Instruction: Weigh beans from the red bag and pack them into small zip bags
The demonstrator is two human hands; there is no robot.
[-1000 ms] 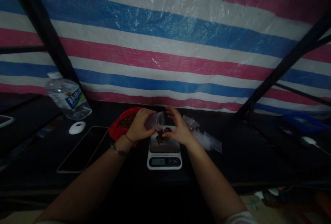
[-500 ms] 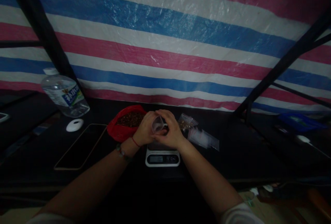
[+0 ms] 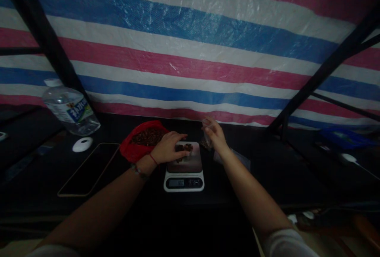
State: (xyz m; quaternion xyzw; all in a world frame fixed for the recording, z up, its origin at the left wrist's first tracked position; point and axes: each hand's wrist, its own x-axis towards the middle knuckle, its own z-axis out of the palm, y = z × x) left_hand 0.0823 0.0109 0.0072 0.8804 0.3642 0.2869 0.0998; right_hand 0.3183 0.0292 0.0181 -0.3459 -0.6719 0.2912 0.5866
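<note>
My left hand (image 3: 170, 148) is over the left part of a white kitchen scale (image 3: 184, 167), its fingers stretched out and the thumb apart. Close to that thumb, a small heap of brown dried pieces (image 3: 188, 147) sits on the metal plate; the fingers hide some of it. My right hand (image 3: 216, 135) is to the right of the scale, fingers wrapped round a clear plastic cup (image 3: 206, 124). Just left of my left hand lies a red bag (image 3: 128, 151) holding more brown dried pieces (image 3: 147, 137). Below my right hand is a small clear bag of pieces (image 3: 206, 144), partly covered.
Flat clear plastic bags (image 3: 242, 159) lie beside my right forearm. To the left are a phone (image 3: 89, 170), a white computer mouse (image 3: 82, 144) and a large water bottle (image 3: 71, 108). Black frame bars (image 3: 311, 77) and a striped plastic sheet (image 3: 190, 67) stand behind the dark table.
My hands have parted. The right one has moved right with the cup, while the left has let go of it and lowered toward the scale plate, where the heap now shows.
</note>
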